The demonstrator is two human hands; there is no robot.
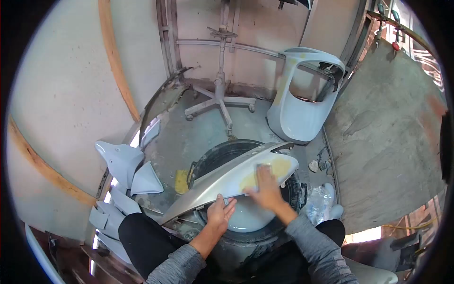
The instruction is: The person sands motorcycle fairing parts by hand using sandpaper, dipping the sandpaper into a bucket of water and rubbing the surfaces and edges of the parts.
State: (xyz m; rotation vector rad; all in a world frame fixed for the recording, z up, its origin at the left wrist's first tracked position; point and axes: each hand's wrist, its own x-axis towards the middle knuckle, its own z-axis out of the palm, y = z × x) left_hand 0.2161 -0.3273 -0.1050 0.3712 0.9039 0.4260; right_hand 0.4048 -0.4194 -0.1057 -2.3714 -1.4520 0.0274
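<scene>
A long silver and white vehicle body panel (222, 177) with yellowish filler patches lies tilted across a black tub (222, 150) of cloudy water (248, 215). My left hand (220, 213) holds the panel's lower edge, thumb up against it and fingers beneath. On the white face, beside the yellow patch, my right hand (268, 189) presses a small grey sheet, seemingly sandpaper (263, 168), flat under its fingers. Most of that sheet is hidden by the fingers. A yellow sponge (181, 181) sits on the floor left of the tub.
Pale body panels (122, 163) are stacked to the left. A large white shell-shaped part (295, 113) stands at the back right, near a wheeled metal stand (219, 97). Clear plastic wrapping (319, 203) lies right of the tub. A grey board (385, 137) leans at the right.
</scene>
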